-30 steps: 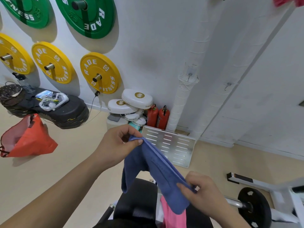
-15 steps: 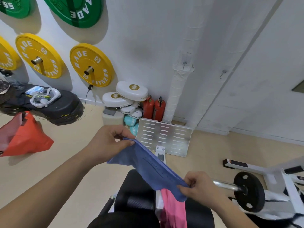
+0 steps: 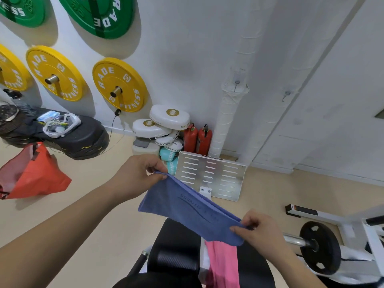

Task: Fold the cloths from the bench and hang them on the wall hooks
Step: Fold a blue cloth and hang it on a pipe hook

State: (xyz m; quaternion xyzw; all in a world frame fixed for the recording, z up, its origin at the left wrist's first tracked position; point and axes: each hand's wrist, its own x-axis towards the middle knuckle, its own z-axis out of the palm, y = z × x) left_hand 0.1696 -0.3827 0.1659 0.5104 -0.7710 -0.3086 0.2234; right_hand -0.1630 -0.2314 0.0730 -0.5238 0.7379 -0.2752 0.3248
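The blue cloth [image 3: 187,213] is held over the bench [image 3: 174,246], its ends pinched between the fingers of the left hand [image 3: 135,175] and right hand [image 3: 259,229]. The pink cloth [image 3: 223,265] at 6 o'clock is judged still to be folded. The wall hooks [image 3: 236,84] at 1 o'clock are bare.

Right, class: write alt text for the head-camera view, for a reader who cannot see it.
A person's left hand and right hand pinch opposite ends of a blue cloth, held out above a black bench where a pink cloth lies. Behind, yellow weight plates hang on a white wall, and two small wall hooks are bare.
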